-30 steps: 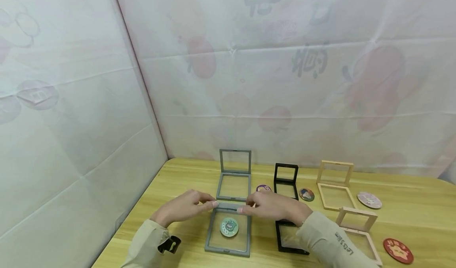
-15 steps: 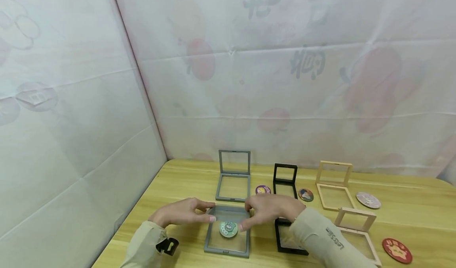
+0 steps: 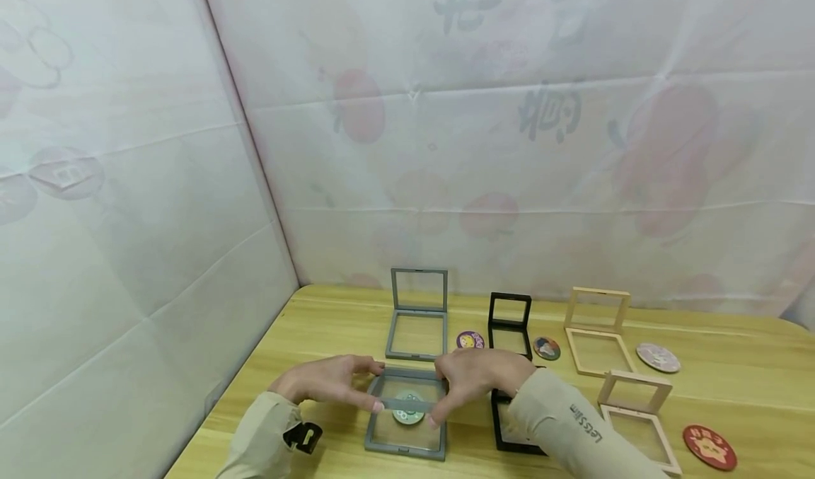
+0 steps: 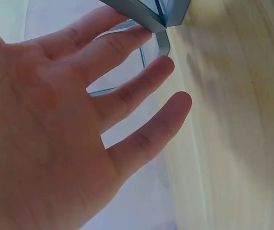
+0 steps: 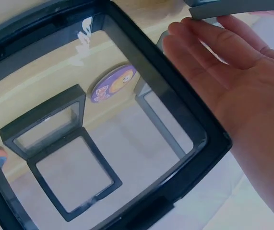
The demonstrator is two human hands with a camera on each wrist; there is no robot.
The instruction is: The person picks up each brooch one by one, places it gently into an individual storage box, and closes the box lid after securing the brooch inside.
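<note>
On the table's near side lies a grey display frame (image 3: 407, 452), its hinged lid (image 3: 410, 405) tilted down part way over a green round badge (image 3: 407, 417). My left hand (image 3: 327, 383) is at the frame's left side, thumb at the lid's free edge and fingertips by the rear corner. My right hand (image 3: 472, 380) mirrors it on the right side. Both wrist views show fingers fairly straight, some fingertips touching the grey frame (image 4: 139, 12). The thumbs are hidden there. Part of the badge shows through the lid.
Behind stands another open grey frame (image 3: 417, 356) beside a purple badge (image 3: 470, 340). To the right are black frames (image 3: 511, 321), one large black frame (image 5: 204, 139) partly under my right forearm, a yellow frame (image 3: 598, 374), a beige frame (image 3: 637, 410), and pink (image 3: 659, 357) and red (image 3: 711, 447) badges.
The grey lid has swung down towards me from nearly upright and now overlaps the badge. Both thumbs have moved nearer with its free edge, while the fingers stay near the hinge.
</note>
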